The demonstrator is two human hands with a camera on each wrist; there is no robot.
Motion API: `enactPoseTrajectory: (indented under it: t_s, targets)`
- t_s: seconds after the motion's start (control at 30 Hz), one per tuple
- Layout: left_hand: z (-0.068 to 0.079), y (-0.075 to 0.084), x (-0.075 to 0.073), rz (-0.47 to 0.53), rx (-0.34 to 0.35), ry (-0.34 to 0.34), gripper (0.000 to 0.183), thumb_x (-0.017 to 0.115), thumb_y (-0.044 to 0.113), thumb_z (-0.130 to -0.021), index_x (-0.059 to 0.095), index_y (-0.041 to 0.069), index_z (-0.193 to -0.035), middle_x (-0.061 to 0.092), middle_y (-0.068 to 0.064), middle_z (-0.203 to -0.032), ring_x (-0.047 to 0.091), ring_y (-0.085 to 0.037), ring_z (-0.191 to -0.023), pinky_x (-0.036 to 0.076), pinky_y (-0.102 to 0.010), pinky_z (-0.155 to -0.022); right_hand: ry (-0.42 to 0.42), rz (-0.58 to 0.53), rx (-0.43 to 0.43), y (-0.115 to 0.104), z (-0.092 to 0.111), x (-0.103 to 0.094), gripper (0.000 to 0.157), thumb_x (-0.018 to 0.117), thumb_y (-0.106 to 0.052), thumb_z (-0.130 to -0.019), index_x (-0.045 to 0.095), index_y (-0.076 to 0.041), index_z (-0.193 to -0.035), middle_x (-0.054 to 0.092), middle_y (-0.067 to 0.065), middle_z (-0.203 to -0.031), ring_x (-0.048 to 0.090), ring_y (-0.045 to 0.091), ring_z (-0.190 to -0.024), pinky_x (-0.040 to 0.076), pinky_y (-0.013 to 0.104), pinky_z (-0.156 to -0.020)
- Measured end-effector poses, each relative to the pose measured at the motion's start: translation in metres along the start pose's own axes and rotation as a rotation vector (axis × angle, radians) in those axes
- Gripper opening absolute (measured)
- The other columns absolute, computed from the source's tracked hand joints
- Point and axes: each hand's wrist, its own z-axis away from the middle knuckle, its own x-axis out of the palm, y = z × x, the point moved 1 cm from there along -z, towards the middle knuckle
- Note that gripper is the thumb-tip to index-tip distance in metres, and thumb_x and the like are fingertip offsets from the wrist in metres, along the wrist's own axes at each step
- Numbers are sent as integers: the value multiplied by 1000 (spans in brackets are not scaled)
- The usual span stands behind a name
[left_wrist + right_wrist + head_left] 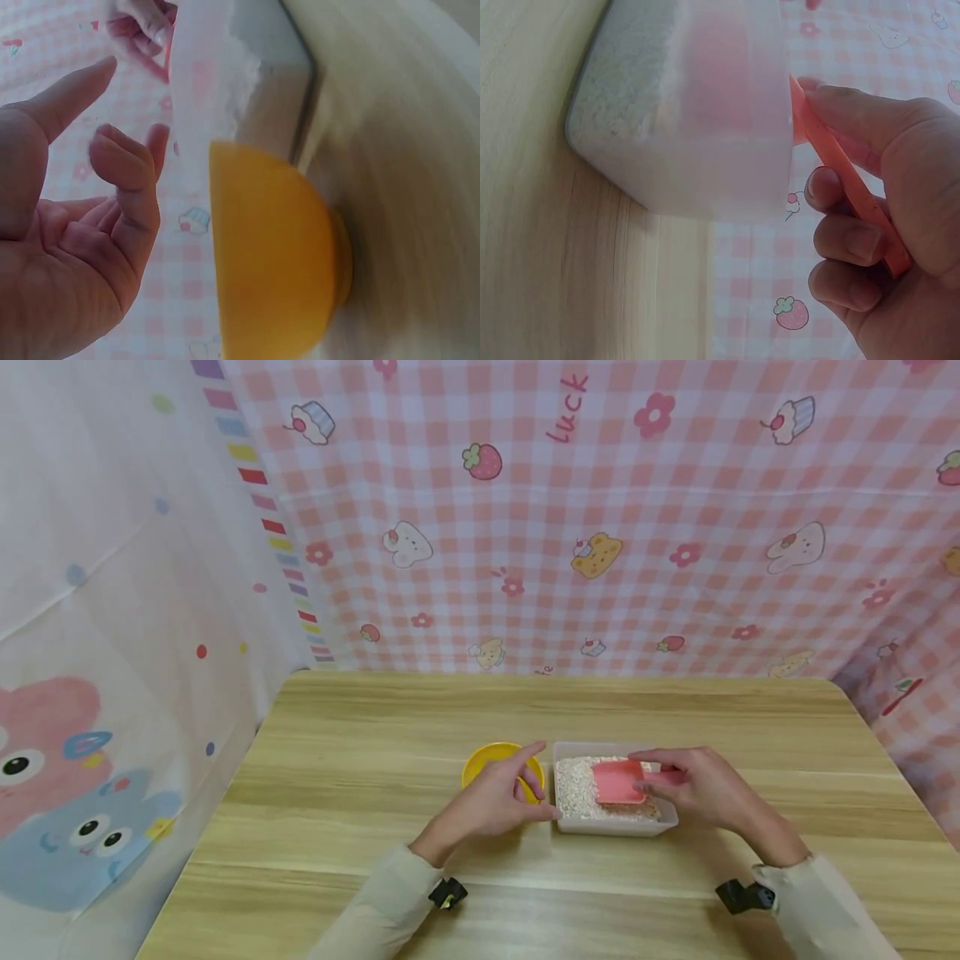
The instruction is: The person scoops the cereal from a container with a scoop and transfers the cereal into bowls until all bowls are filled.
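Note:
A pink scoop [617, 782] lies over pale flakes, which look like oats [574, 787], inside a translucent white box [611, 827]. My right hand [705, 785] grips the scoop's handle [855, 187] at the box's right side, fingers curled round it. To the left of the box stands a yellow bowl [270, 255]. Over that bowl hovers my left hand [487, 797], its fingers loosely bent and holding nothing; in the left wrist view the thumb and fingers stand apart from the bowl. The hand hides part of the bowl's inside.
The box and bowl stand close together on a wood-grain table [360, 810]. A pink checked cloth [525, 527] hangs behind the table's far edge, and a white cloth with cartoon figures [135, 610] hangs at the left. Each wrist wears a black camera mount [447, 893].

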Motion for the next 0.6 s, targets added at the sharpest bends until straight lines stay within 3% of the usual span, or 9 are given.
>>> enactPoseTrajectory:
  t_s: [0.1, 0.33, 0.6]
  targets:
    - [-3, 3, 7, -14, -37, -29, 96, 83, 30, -81, 27, 11, -156, 65, 12, -82, 49, -9, -54, 42, -20, -52, -3, -5, 0, 0, 0, 0, 34, 77, -21, -87, 72, -10, -119, 52, -15, -62, 37, -1, -54, 37, 21, -51]
    - [-6, 4, 16, -50, -77, -47, 104, 83, 35, -81, 19, 10, -159, 65, 14, -74, 51, -8, -58, 46, -20, -66, -20, -20, 20, 0, -1, 2, 35, 77, -22, -88, 72, -12, -120, 50, -15, -60, 38, 0, -54, 36, 21, -52]
    - [-10, 6, 22, 15, -145, -67, 103, 81, 33, -83, 17, 12, -159, 66, 10, -71, 54, -14, -50, 44, -23, -49, -8, -8, 19, -1, -3, 3, 34, 77, -20, -87, 72, -12, -120, 49, -15, -61, 39, 0, -55, 36, 21, -52]
